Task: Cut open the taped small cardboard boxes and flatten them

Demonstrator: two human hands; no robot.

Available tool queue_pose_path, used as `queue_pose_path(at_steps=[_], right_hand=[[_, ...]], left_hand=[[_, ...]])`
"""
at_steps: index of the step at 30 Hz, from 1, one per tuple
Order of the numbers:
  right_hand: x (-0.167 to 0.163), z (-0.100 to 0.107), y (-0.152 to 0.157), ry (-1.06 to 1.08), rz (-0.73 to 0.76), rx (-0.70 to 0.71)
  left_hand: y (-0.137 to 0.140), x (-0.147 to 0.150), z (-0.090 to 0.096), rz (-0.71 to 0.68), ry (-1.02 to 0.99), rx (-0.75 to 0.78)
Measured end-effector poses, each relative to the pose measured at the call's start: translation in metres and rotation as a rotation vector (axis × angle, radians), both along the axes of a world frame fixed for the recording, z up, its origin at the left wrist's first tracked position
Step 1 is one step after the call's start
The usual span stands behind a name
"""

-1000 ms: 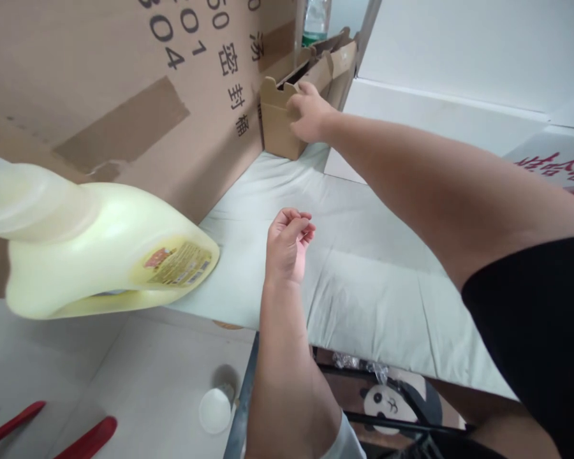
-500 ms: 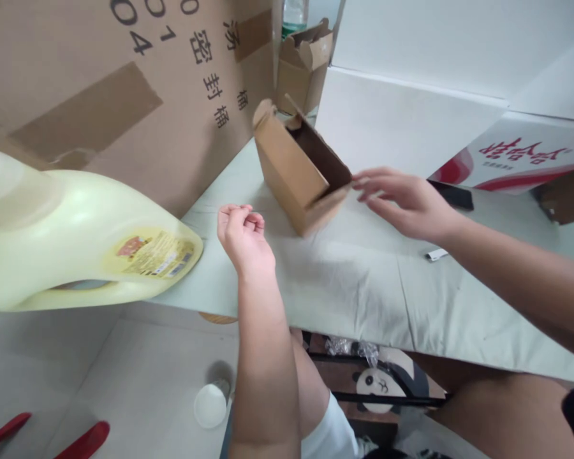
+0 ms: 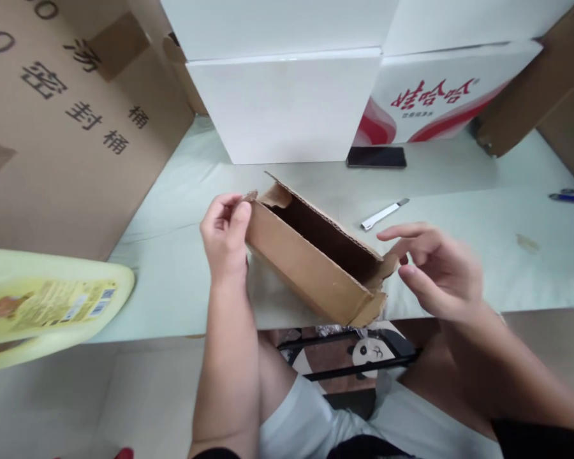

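Note:
A small brown cardboard box [image 3: 306,264] stands slanted at the table's front edge, its top open and its inside dark. My left hand [image 3: 227,233] pinches the flap at the box's far left corner, thumb against the side. At the right end, my right hand [image 3: 435,268] is beside a bent flap with its fingers apart; I cannot tell whether a fingertip touches it. Behind the box lies a white-handled utility knife [image 3: 382,215] with its blade showing.
A black phone [image 3: 377,157] lies before white cartons [image 3: 291,108]. On the left are a big brown carton [image 3: 138,146] and a pale yellow jug [image 3: 76,306]. Blue-handled scissors [image 3: 571,197] lie far right on the green-covered table [image 3: 459,204].
The view has swung right. The box has come nearer to me, to the table's front edge. My left hand, which was apart from it, now grips its flap; my right hand stays by the other end.

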State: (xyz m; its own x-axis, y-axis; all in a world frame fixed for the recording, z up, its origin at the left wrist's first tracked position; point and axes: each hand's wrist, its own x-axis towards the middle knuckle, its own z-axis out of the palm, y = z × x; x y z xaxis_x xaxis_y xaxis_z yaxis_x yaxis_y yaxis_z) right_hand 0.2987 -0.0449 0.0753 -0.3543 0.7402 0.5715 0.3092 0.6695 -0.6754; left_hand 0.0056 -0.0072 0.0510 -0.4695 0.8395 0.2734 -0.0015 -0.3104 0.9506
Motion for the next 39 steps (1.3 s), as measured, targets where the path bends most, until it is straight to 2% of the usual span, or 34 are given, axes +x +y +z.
queue_pose_path(at_steps=[3, 5, 8, 10, 13, 16, 19, 23, 26, 31, 36, 39], right_hand=[[0.0, 0.003, -0.002, 0.071, 0.042, 0.038], [0.0, 0.011, -0.004, -0.057, 0.141, 0.098], [0.0, 0.023, -0.006, -0.265, 0.193, 0.149], [0.002, 0.025, -0.009, -0.328, 0.191, 0.147], [0.006, 0.018, -0.011, -0.351, 0.147, 0.093], [0.011, 0.006, -0.009, -0.306, 0.013, -0.001], [0.011, -0.006, -0.005, -0.217, -0.081, -0.063], [0.005, -0.018, 0.003, -0.179, -0.074, -0.084], [0.0, -0.027, 0.007, -0.137, -0.055, -0.07], [-0.003, -0.039, 0.006, 0.109, -0.196, 0.028], [0.003, -0.034, 0.006, 0.019, 0.07, -0.101], [0.004, -0.03, 0.007, -0.023, 0.078, -0.101]], left_hand=[[-0.006, 0.007, 0.007, 0.09, 0.105, -0.005], [-0.012, 0.01, 0.012, 0.127, 0.304, 0.035], [-0.017, 0.013, 0.012, 0.1, 0.621, 0.086], [-0.017, 0.013, 0.01, 0.089, 0.699, 0.099], [-0.018, 0.009, 0.005, 0.099, 0.655, 0.144], [-0.02, 0.007, 0.004, 0.068, 0.476, 0.214], [-0.023, 0.007, 0.005, -0.019, 0.261, 0.177], [-0.026, 0.011, 0.006, -0.087, 0.127, 0.091], [-0.023, 0.013, 0.001, -0.041, 0.211, 0.064], [-0.014, 0.012, -0.014, 0.061, 0.437, 0.139], [-0.011, 0.006, -0.019, 0.104, 0.642, 0.153], [-0.013, 0.006, -0.015, 0.008, 0.682, 0.084]])
